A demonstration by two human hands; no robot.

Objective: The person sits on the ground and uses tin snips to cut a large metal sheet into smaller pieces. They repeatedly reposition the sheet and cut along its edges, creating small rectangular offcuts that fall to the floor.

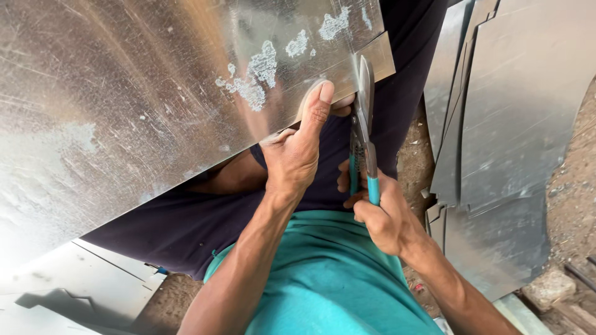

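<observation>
The left hand (297, 152) is gripping the lower edge of a large scratched metal sheet (143, 93) lying across the lap, thumb pressing flat on its face. The right hand (383, 214) is clenching teal-handled snips (363, 124), blades biting the sheet's edge beside a small notched tab. More cut sheets (509, 124) are leaning at the right; no labels are showing.

Floor (574, 186): bare packed dirt, brownish, gritty, small debris scattered.
Stacked cut metal sheets (515, 111): right side, grey, overlapping, dull sheen.
Flat pale sheets (68, 285): lower left, lying on ground, shadow cast across.
Stone lump (549, 286): lower right, beside stack.
Wooden plank edge (574, 313): bottom right corner.
Light: soft daylight, diffuse. No walls or windows in view.
</observation>
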